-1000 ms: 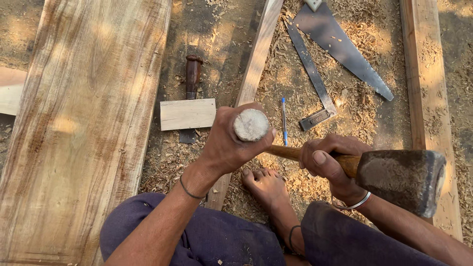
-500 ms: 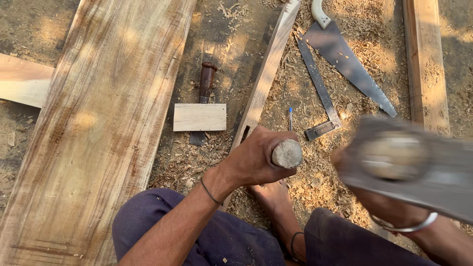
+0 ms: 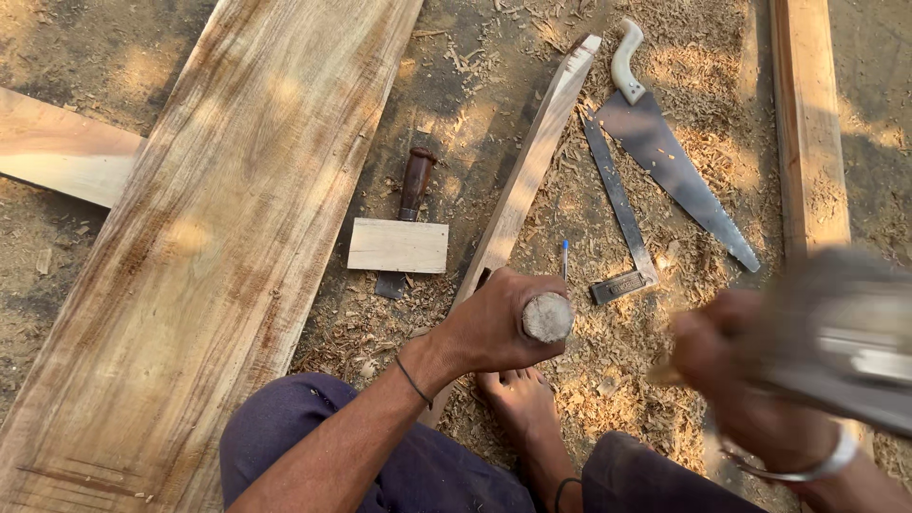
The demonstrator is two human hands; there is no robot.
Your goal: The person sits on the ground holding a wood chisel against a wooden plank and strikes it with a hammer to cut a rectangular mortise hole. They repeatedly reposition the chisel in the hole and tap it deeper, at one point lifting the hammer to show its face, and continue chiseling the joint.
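While the left hand (image 3: 494, 328) fists a chisel (image 3: 547, 316) upright, butt end toward camera, on the narrow batten (image 3: 532, 171), the blurred right hand (image 3: 731, 380) grips an axe (image 3: 845, 332) beside it.

We note bare earth ground (image 3: 114, 57) strewn with pale sawdust and wood shavings (image 3: 608, 380), thickest toward the right. Dappled sunlight falls in patches across a wide reddish-brown wooden plank (image 3: 218, 247) lying diagonally at left. A second pale board end (image 3: 57, 147) shows at far left. A straight light timber beam (image 3: 812, 123) runs along the right edge. No walls or windows are in view; the setting is outdoors.
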